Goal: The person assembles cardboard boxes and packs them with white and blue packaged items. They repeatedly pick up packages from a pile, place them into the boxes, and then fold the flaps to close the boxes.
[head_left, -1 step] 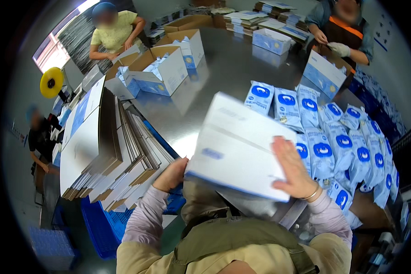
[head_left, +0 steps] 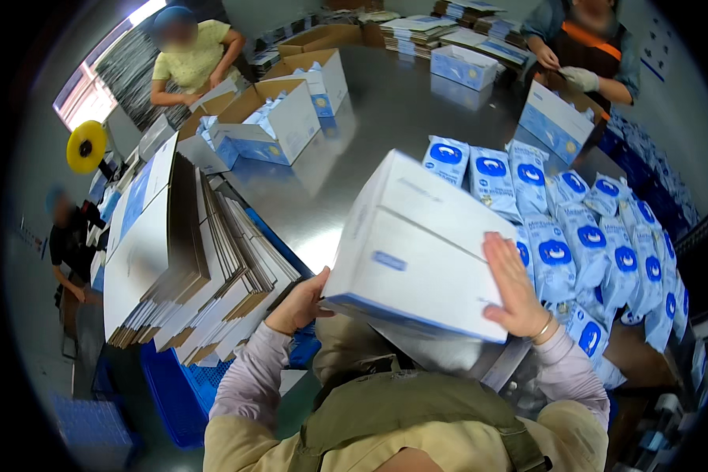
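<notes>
A white cardboard box (head_left: 417, 252) with blue lower edges is held tilted in front of my body, its flaps folded flat. My left hand (head_left: 300, 303) grips the box at its near left corner, the thumb against the side wall. Against the right part of the box's face lies my right hand (head_left: 518, 291), fingers stretched out and flat. To the right of the box, several light-blue soft packs (head_left: 554, 256) with dark-blue round marks are heaped on the metal table (head_left: 385, 102). A stack of flattened cardboard boxes (head_left: 204, 252) leans left of my left hand.
Half-filled open cartons (head_left: 271, 126) stand at the far left, beside a person in a yellow top (head_left: 193, 59). A gloved person (head_left: 582, 63) works at another carton (head_left: 554, 122) at the far right. Blue plastic baskets (head_left: 169, 393) are below the stack.
The box has tipped and turned slightly, so more of its left side wall shows. My left fingers show more at its corner; my right hand stays flat on it.
</notes>
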A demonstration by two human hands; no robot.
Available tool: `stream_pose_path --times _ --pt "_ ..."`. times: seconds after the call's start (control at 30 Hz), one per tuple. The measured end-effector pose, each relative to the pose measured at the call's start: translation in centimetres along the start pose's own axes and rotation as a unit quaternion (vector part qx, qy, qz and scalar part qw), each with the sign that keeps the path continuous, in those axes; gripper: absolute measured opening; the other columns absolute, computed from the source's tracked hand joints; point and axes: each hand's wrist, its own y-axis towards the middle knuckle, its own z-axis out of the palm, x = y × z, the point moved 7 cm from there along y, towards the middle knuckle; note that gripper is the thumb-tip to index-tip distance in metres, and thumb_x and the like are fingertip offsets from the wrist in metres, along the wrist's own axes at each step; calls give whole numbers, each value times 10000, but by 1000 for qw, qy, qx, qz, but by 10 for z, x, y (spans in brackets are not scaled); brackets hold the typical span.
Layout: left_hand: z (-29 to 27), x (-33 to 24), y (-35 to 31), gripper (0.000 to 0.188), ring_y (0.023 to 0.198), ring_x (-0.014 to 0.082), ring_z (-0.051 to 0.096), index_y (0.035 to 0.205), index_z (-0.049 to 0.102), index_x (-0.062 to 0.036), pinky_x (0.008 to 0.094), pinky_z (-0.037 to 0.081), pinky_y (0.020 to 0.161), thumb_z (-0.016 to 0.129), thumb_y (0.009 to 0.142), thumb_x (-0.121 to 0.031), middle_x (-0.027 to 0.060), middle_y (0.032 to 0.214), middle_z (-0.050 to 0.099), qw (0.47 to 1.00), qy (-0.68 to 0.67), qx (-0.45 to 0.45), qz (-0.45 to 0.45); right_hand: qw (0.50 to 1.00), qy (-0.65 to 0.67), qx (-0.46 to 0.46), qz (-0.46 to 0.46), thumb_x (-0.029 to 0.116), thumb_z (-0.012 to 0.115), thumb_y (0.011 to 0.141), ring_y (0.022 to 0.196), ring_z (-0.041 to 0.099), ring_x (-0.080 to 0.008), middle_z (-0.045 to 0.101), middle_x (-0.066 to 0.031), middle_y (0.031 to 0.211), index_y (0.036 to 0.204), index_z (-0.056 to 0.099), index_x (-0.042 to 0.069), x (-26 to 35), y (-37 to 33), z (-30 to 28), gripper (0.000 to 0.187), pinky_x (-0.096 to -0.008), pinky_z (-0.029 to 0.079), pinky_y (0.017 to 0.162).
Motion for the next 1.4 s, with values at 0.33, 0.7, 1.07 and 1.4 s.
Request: stream_pose_path --times 0.33,0.7,1.07,1.4 --pt "128 -67 -138 293 583 293 600 1028 654 -127 394 478 533 693 740 -168 77 672 621 413 708 209 533 744 571 -66 341 466 564 876 1189 510 -355 483 -282 1315 1458 189 -20 -89 22 17 847 -378 407 994" --pt "105 -60 -94 525 690 298 622 772 694 -87 455 457 891 536 830 -584 70 676 645 551 600 299 496 983 11 -74 166 170 656 801 1333 338 -346 214 -188 1507 1467 253 157 -91 -29 57 778 -395 306 1081" --pt "102 -145 -22 201 651 335 602 713 671 -25 388 504 738 737 657 -206 150 643 607 495 690 212 483 951 -193 212 -116 437 791 554 965 588 -276 618 -80 1070 1024 667 159 -33 80 87 560 -417 376 864" --pt "363 -203 131 779 981 312 636 1181 603 13 360 494 861 738 630 -522 252 1157 607 556 788 55 259 997 17 -66 -36 164 593 705 712 653 -269 659 -81 708 725 691 107 5 141 196 115 -404 506 646"
